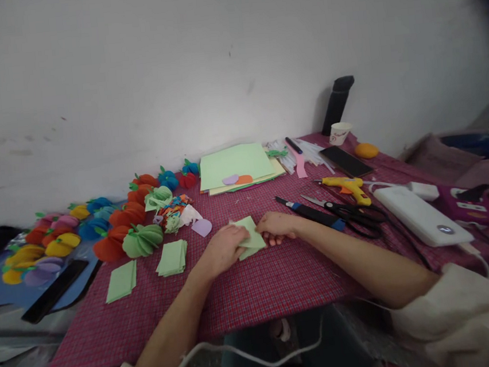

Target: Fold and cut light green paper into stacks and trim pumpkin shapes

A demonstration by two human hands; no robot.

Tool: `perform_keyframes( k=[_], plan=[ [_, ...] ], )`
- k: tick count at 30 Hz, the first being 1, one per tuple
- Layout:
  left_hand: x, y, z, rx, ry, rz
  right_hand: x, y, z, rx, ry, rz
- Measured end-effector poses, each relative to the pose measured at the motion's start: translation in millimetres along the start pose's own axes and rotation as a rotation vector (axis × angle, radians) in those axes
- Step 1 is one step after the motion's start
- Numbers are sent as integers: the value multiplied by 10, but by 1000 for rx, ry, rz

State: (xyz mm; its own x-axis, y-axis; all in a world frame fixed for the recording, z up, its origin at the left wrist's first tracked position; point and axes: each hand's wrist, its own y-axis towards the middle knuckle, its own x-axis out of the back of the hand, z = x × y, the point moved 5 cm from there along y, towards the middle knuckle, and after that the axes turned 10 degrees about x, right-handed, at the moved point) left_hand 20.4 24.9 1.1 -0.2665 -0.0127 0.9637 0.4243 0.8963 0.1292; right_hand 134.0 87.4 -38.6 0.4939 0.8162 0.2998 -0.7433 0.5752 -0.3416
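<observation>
A small stack of light green paper pieces (253, 239) lies on the table between my hands. My left hand (225, 247) holds the stack from the left, its fingers bent over the top piece. At the right edge my right hand (277, 225) pinches the paper between thumb and forefinger, the other fingers curled under. To the left sit two more green paper stacks, a nearer one (172, 258) and a farther one (122, 280). A lilac paper piece (202, 227) lies beyond my left hand, beside a heap of colourful paper scraps (176, 212).
Several paper pumpkins (130, 213) crowd the left side. Large paper sheets (234, 164) lie at the back. On the right are a utility knife (316, 214), black-handled scissors (355, 216), a yellow glue gun (346, 186), a phone (346, 161), a paper cup (339, 134) and a white power bank (422, 212).
</observation>
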Motion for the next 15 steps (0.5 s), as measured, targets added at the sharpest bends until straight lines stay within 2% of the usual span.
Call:
perform_keyframes(
  k=[3,6,8,11,15],
  plan=[
    [-92,4,70,49,-41,34,142,-196,71,74,-286,-61],
    [-104,-1,83,63,-73,-3,477,-564,159,215,-784,-459],
    [-94,-5,62,56,-83,-15,626,-800,97,200,-1009,-608],
    [-74,-7,17,38,-86,-20,711,-978,-128,150,-1174,-597],
    [-72,-3,-7,24,-79,-18,739,-1005,-365,86,-1208,-599]
  ],
)
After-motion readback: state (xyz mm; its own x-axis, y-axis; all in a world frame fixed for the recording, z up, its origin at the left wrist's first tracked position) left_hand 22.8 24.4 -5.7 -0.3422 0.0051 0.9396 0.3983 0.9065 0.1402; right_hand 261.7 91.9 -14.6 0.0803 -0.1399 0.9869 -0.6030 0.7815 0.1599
